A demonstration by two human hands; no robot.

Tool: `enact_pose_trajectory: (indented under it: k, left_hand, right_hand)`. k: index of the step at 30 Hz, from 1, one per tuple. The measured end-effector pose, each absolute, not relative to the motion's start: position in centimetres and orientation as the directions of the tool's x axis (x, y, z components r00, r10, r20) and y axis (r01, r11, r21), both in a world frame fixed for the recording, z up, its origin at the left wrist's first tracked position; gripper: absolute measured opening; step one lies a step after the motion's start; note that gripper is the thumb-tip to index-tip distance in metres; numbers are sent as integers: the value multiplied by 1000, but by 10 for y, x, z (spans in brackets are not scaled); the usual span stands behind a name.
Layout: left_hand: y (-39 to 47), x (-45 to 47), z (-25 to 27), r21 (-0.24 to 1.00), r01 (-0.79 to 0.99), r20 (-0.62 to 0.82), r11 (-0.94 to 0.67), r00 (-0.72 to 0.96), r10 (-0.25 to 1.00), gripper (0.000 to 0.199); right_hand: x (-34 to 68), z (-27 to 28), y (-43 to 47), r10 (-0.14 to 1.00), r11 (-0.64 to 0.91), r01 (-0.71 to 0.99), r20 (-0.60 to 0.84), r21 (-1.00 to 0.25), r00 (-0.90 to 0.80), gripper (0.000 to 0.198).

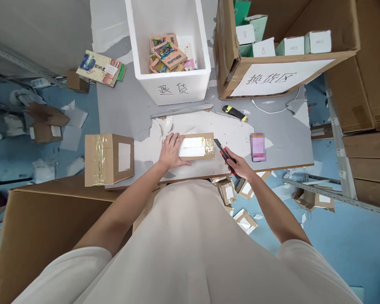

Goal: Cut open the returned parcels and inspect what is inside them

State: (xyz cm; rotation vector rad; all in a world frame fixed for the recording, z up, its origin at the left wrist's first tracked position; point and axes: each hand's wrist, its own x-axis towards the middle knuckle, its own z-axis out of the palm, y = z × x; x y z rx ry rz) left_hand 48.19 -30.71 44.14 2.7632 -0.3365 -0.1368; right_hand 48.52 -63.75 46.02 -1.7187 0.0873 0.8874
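Reading 退货: foam bin (173, 88) beyond lbld pkg (192, 146)

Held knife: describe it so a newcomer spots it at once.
On the gray table, find the box under the left grip. The knife is by its right end, in the right grip. It is red and black; the loose knife beyond is yellow and black.

Two hands (171, 152), two utility knives (235, 113), two closed tabletop cartons (192, 147), one foam bin (181, 89)

Handwritten "退货" marks the white foam box (174, 93), and "换货区" a paper sheet (266, 86) on the carton (225, 50).
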Motion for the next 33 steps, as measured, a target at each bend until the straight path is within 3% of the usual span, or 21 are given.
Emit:
enact_pose_trajectory:
  k: [4, 8, 25, 29, 33]
  left_hand:
    - [-307, 480, 437, 382, -211, 1, -900, 974, -228, 115]
    - [-309, 480, 436, 384, -202, 7, -901, 976, -216, 115]
    - [-309, 479, 436, 421, -192, 26, -887, 980, -200, 111]
    - [-315, 477, 436, 430, -152, 34, -890, 988, -153, 113]
    - [-325, 477, 436, 452, -19, 16, -892, 1000, -13, 125]
  right_hand:
    - [500, 471, -641, 422, -534, -357, -608, -766, 672, 62]
    - [505, 478, -644, 457, -594, -308, -627, -743, 631, 62]
    - [455, 464, -646, 459, -543, -358, -625, -760, 631, 65]
    - [431, 455, -654, 321, -428, -413, -562, -804, 762, 72]
    - [436, 439, -611, 58, -108, -476, -484, -873, 873, 77]
